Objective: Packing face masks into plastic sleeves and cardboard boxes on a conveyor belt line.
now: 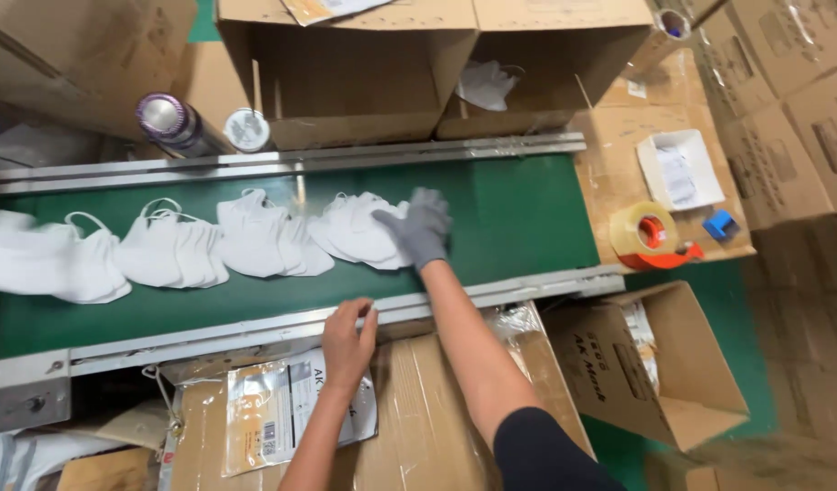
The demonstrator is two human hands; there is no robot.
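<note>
Running green conveyor belt [527, 218] between stacked cardboard boxes [345, 73].

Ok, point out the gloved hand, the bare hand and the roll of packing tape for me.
right hand [418, 229]: head view, on the back of the grey glove, resting on a white mask.
left hand [347, 344]: head view, on its back, at the conveyor's metal rail.
tape roll [638, 221]: head view, on its clear outer band.
</note>
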